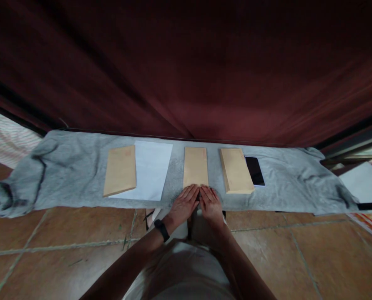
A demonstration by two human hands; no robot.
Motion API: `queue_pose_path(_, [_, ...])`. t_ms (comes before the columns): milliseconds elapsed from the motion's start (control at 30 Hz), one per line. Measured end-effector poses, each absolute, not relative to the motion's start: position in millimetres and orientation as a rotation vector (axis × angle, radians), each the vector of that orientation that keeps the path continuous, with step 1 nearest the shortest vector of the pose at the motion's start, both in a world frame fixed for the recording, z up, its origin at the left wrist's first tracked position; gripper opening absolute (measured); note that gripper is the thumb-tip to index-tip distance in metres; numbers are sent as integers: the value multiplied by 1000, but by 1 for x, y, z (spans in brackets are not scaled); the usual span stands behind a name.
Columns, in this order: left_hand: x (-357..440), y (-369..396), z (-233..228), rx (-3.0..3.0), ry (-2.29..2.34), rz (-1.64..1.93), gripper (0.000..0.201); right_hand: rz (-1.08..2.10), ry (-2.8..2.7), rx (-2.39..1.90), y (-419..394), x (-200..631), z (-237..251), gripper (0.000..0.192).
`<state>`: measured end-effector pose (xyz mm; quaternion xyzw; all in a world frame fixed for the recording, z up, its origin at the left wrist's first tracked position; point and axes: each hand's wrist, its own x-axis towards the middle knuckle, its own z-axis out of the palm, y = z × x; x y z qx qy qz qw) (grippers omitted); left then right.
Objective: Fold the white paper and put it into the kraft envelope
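A brown paper envelope (pixel 195 166) lies upright before me on the grey cloth. My left hand (pixel 185 203) presses flat on its near end, fingers stretched out, a dark band on the wrist. Beside it my right hand (pixel 210 204) rests flat on the same end, with the fingertips of both hands almost meeting. The envelope's near edge is hidden under the fingers. To the right sits a stack of brown envelopes (pixel 236 171). On the left, more brown envelopes (pixel 120 171) partly cover white paper sheets (pixel 153 171).
A dark-screened phone (pixel 255 171) touches the right stack's side. The grey cloth (pixel 76 175) covers a long narrow surface. Behind it hangs a dark red curtain (pixel 186 75). Brown floor tiles (pixel 267 246) show below, and a white sheet (pixel 365 182) lies at the far right.
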<state>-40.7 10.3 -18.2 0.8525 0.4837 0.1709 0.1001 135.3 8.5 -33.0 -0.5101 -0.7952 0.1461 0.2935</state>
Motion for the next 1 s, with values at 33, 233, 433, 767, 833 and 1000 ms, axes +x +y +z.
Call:
queue_pose_path(33, [-42,10,-18,2530,1423,484,51,379,-2121,-1366,8,136,-33,50])
queue_pose_path(233, [-39,7,-12,2483,1460,448,52,340,-2109,-1429,6,141,-34,48])
queue_pose_path(433, [-37,4,-12,2433,1427,442,56,342,-2065,-1473,3,150,-34,46])
queue_pose_path(767, [-37,3,-20,2504,1439,398,58,418,-2117,-1417,7,144,-31,48])
queue_pose_path(833, [-37,3,-21,2509,1439,396,58,422,-2162,-1408,8,141,-31,49])
queue_pose_path(1000, [-38,3,-24,2538,1441,397,58,386,-2171,-1439,7,140,-31,48])
